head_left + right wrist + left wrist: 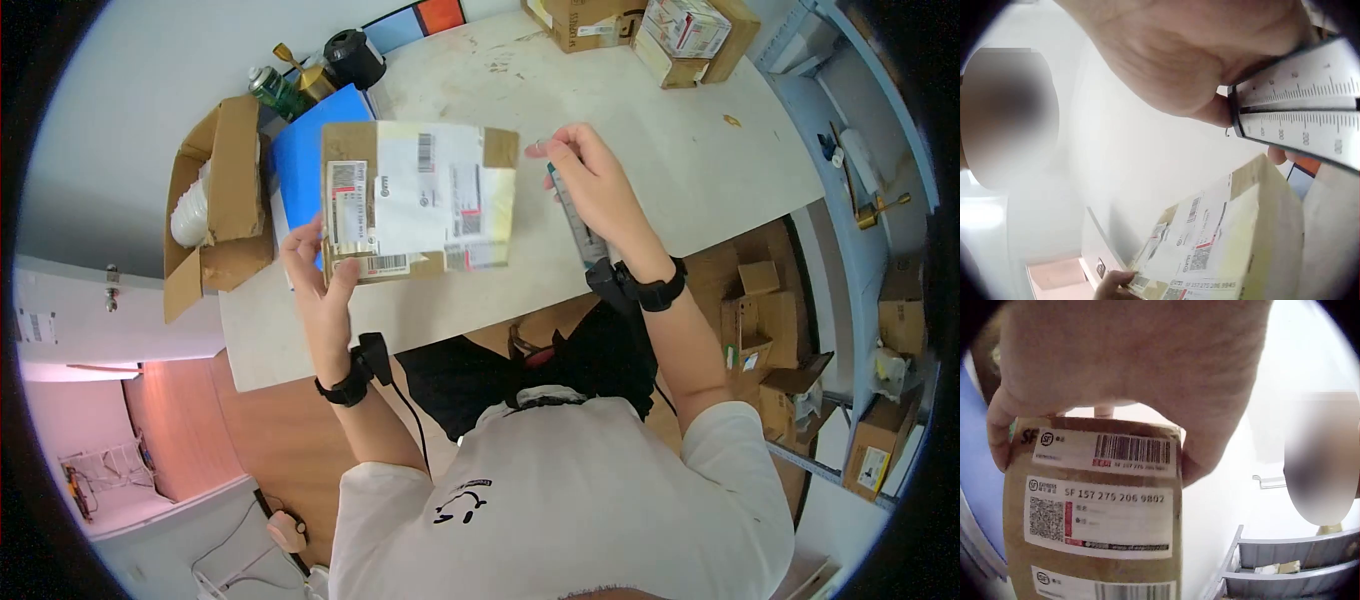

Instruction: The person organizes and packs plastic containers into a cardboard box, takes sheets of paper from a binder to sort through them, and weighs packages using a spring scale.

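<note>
Currently, the cardboard parcel (pixel 430 190) is in hand, appearing raised above the left half of the desk (pixel 650 140), its visible faces closed and labelled. The left hand (pixel 318 275) pinches its near left corner between thumb and fingers. The right hand (pixel 600 190) curls around a spring scale (pixel 574 220), whose hook (pixel 1227 132) carries nothing, apart from the parcel. What the parcel contains cannot be seen. By the desk's left edge, an open cardboard box (pixel 238 180) holds a rounded white object (pixel 188 215); small cartons (pixel 685 30) stand along the far edge.
</note>
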A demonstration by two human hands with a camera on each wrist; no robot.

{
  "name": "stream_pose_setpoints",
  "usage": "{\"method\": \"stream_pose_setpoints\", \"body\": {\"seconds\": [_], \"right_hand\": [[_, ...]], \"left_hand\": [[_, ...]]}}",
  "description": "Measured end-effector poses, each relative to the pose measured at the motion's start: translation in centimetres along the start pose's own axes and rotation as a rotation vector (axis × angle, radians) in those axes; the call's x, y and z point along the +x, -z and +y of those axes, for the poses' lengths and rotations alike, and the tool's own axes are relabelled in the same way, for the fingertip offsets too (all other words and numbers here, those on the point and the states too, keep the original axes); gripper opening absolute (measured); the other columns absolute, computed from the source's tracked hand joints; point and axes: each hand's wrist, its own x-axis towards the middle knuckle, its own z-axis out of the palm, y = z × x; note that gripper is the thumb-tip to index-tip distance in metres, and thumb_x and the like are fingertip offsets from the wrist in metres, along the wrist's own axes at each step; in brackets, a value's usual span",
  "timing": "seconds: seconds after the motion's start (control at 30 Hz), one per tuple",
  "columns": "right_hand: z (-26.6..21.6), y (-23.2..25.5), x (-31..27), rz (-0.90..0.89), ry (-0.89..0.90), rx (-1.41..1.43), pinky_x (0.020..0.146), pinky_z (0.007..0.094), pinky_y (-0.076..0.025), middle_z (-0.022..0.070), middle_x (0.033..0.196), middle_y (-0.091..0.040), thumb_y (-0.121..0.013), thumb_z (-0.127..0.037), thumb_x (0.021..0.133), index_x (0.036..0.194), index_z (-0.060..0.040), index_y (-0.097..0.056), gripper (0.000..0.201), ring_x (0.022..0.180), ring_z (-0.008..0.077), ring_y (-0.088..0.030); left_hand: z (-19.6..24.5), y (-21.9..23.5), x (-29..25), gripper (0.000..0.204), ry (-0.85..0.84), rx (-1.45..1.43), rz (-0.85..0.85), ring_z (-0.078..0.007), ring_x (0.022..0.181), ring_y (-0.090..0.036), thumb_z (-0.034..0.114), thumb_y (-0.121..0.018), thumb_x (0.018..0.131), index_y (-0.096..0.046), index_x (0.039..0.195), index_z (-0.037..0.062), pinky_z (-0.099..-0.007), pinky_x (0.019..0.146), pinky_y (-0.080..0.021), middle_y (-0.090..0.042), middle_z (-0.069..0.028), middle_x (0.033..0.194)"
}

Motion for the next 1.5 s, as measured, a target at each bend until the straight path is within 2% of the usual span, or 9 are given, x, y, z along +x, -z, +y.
{"method": "stream_pose_setpoints", "body": {"seconds": [0.03,0.1,0.37,0.5,0.57,1.0,1.17,1.33,1.5], "right_hand": [[0.0,-0.1,0.1,-0.007,-0.102,0.080,0.073,0.0313,-0.050,0.0107,0.098,-0.068,-0.052,-0.022,0.104,0.110,0.0018,-0.055,0.024,0.077,0.0165,-0.063],[0.1,-0.1,-0.2,-0.011,-0.214,0.156,0.073,0.0312,-0.051,0.0107,0.101,-0.069,-0.052,-0.022,0.104,0.112,0.0017,-0.055,0.025,0.078,0.0159,-0.064],[-3.1,2.0,-2.3,0.061,0.011,0.170,0.074,0.0255,-0.050,0.0084,0.116,-0.065,-0.049,-0.021,0.108,0.110,-0.0047,-0.053,0.017,0.085,0.0098,-0.059],[-3.0,2.4,-3.8,0.042,0.144,0.099,0.076,0.0250,-0.049,0.0063,0.114,-0.061,-0.049,-0.018,0.108,0.109,-0.0054,-0.052,0.013,0.087,0.0089,-0.057],[-2.8,2.3,-4.0,0.114,0.278,0.097,0.080,0.0277,-0.046,0.0051,0.095,-0.057,-0.055,-0.013,0.103,0.104,-0.0013,-0.053,0.011,0.086,0.0139,-0.053],[-4.5,1.9,-4.4,0.105,0.443,-0.074,0.078,0.0329,-0.046,0.0119,0.098,-0.055,-0.058,-0.007,0.099,0.103,-0.0008,-0.052,0.009,0.085,0.0238,-0.055],[-5.2,1.9,-4.6,0.176,0.493,-0.206,0.076,0.0356,-0.049,0.0129,0.097,-0.061,-0.059,-0.004,0.096,0.102,-0.0021,-0.054,0.008,0.083,0.0269,-0.059],[-4.3,2.2,-4.3,0.271,0.557,-0.200,0.077,0.0356,-0.051,0.0146,0.100,-0.066,-0.058,-0.004,0.097,0.102,-0.0026,-0.053,0.007,0.084,0.0275,-0.064],[-3.3,1.9,-4.8,0.257,0.505,-0.212,0.078,0.0360,-0.051,0.0151,0.100,-0.067,-0.057,-0.007,0.100,0.103,-0.0027,-0.052,0.008,0.085,0.0277,-0.065]], "left_hand": [[-0.3,-0.6,0.1,0.061,-0.004,-0.002,-0.009,-0.0261,0.128,-0.046,0.019,-0.071,0.089,-0.038,0.137,0.0026,-0.0451,0.105,-0.042,-0.047,-0.0174,0.143],[-0.9,-2.1,-0.3,0.056,0.244,-0.280,0.068,-0.0247,0.125,-0.048,0.020,-0.069,0.092,-0.038,0.137,0.0043,-0.0429,0.103,-0.043,-0.049,-0.0154,0.141],[0.4,-7.1,0.2,0.065,0.519,-0.440,0.079,-0.0257,0.135,-0.042,0.053,-0.055,0.095,-0.043,0.146,0.0148,-0.0594,0.103,-0.039,-0.046,-0.0089,0.149],[0.7,-8.6,0.1,0.067,0.520,-0.490,0.109,-0.0265,0.135,-0.042,0.054,-0.053,0.096,-0.041,0.149,0.0148,-0.0579,0.103,-0.040,-0.045,-0.0098,0.150],[0.7,-8.9,0.0,0.066,0.516,-0.518,0.096,-0.0265,0.134,-0.044,0.054,-0.052,0.096,-0.042,0.148,0.0140,-0.0572,0.101,-0.041,-0.046,-0.0102,0.150],[0.4,-8.9,-0.7,0.063,0.523,-0.594,0.062,-0.0274,0.135,-0.045,0.051,-0.053,0.095,-0.044,0.147,0.0155,-0.0592,0.103,-0.042,-0.046,-0.0101,0.151],[-0.4,-9.3,-1.3,0.060,0.444,-0.701,-0.060,-0.0300,0.138,-0.045,0.037,-0.057,0.097,-0.039,0.150,0.0138,-0.0638,0.108,-0.039,-0.046,-0.0102,0.151],[-3.0,-9.8,-1.1,0.074,0.258,-0.484,-0.153,-0.0269,0.132,-0.052,-0.006,-0.060,0.092,-0.023,0.154,0.0071,-0.0425,0.104,-0.048,-0.047,-0.0151,0.148],[-4.8,-11.1,-1.1,0.086,0.124,-0.190,-0.129,-0.0282,0.126,-0.057,-0.014,-0.066,0.085,-0.015,0.153,0.0045,-0.0394,0.105,-0.049,-0.048,-0.0198,0.145]]}}
